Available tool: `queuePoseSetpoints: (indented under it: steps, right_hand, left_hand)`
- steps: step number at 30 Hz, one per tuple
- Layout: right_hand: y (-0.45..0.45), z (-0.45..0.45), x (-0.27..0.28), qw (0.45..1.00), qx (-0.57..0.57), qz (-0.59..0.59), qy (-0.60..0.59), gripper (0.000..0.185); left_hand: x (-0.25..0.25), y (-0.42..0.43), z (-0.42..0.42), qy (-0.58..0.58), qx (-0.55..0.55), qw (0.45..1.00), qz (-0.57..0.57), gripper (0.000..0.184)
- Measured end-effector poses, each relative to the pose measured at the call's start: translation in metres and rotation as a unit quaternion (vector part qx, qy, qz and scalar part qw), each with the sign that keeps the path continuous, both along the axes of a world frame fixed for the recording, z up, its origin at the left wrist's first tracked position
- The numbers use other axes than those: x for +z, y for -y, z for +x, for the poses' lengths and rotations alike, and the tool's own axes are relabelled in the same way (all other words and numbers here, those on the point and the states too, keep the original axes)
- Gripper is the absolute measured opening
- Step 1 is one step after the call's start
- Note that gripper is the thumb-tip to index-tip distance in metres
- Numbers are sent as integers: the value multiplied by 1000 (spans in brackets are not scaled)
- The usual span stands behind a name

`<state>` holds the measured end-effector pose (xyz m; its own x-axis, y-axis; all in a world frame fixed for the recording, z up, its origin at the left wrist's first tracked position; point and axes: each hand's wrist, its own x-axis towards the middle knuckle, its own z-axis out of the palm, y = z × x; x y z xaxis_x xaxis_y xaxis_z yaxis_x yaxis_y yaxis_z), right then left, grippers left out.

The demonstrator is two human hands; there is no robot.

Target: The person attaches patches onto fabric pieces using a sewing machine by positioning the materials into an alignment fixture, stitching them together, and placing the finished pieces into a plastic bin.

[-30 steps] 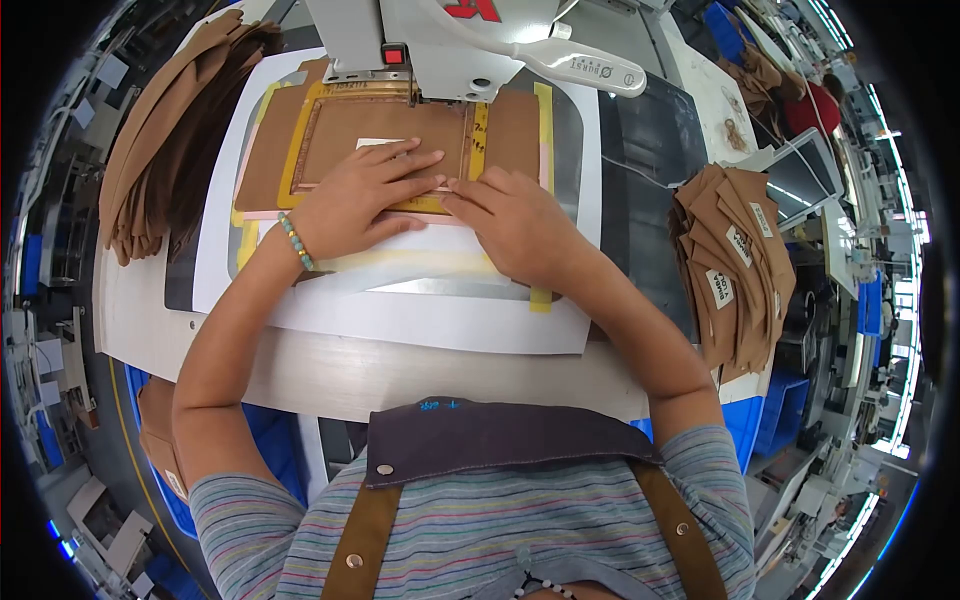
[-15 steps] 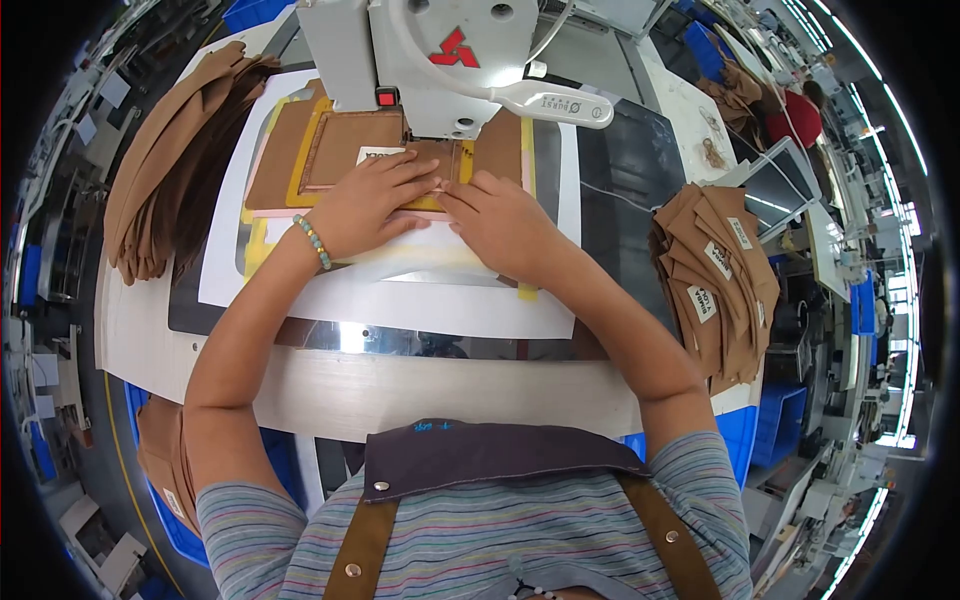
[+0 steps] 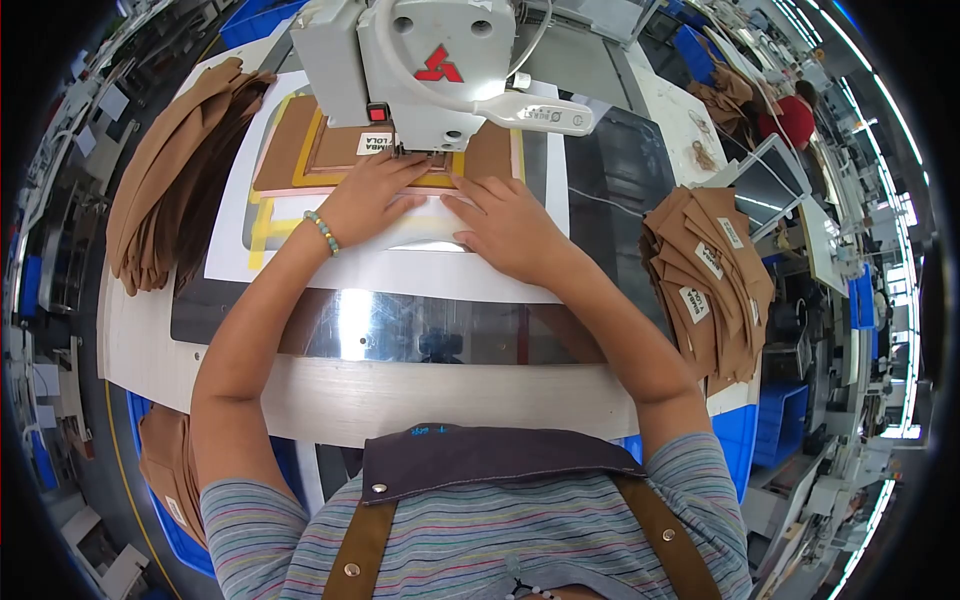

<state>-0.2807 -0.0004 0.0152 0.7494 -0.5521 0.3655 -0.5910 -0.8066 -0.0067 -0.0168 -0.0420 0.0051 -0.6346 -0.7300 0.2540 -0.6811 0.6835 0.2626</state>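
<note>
Under the head of a white sewing machine [image 3: 440,75] lies a brown fabric piece [image 3: 282,160] with a white label [image 3: 375,144]. A yellow frame [image 3: 308,135] rests on the fabric, which sits on a white sheet [image 3: 225,235]. My left hand [image 3: 368,203], fingers spread, lies flat over the frame's lower edge, its fingertips close below the needle area. To its right, my right hand [image 3: 508,225] rests on the frame's lower right part and the sheet, fingers apart. Neither hand grasps anything.
Brown pieces are stacked at the left [image 3: 165,190], and labelled brown pieces [image 3: 715,285] at the right. A tilted screen [image 3: 775,185] stands behind those. Blue bins [image 3: 735,440] are below the table edge [image 3: 450,390]. Another person in red [image 3: 790,122] is far right.
The white sheet, frame and fabric have slid away from me under the machine head, with both hands on them. More of the dark shiny plate shows in front. The camera view has shifted.
</note>
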Motion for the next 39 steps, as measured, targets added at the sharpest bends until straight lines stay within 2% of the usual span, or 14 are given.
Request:
queuePoseSetpoints:
  steps: [3,9,12,15,16,20,23,24,27,28,32,34,39]
  right_hand:
    - [-5,-15,9,1000,-16,-2,16,44]
    - [1,-44,1,988,-89,77,104,41]
    - [1,-46,5,983,-87,95,128,42]
    - [-4,-41,1,985,-56,79,142,39]
    - [-7,-37,1,987,-43,76,138,39]
    - [-14,-22,4,992,6,66,111,35]
    - [-23,-13,11,991,43,57,112,29]
    - [-24,-9,13,987,52,82,128,28]
    - [-26,-1,17,974,73,155,150,27]
    - [-25,3,18,971,80,173,142,28]
    - [-19,27,21,964,91,219,121,29]
    - [-12,42,14,967,106,198,124,26]
    - [-11,51,7,976,76,188,73,18]
  left_hand:
    - [2,-2,10,-6,-6,1000,-20,44]
    - [21,18,69,24,161,987,-17,42]
    - [-4,45,124,15,232,969,-86,42]
    - [-32,63,173,50,314,947,-37,49]
    - [-41,56,176,84,316,942,-74,54]
    - [-52,56,182,72,296,947,-102,53]
    - [-44,54,178,57,299,950,-62,52]
    - [-41,51,175,8,307,950,-53,49]
    - [-38,54,179,-202,281,933,94,44]
    - [-40,57,181,-213,261,939,72,40]
    - [-41,59,173,-136,254,956,54,50]
    - [-41,57,155,-118,238,962,58,55]
    - [-48,55,115,-196,202,956,85,57]
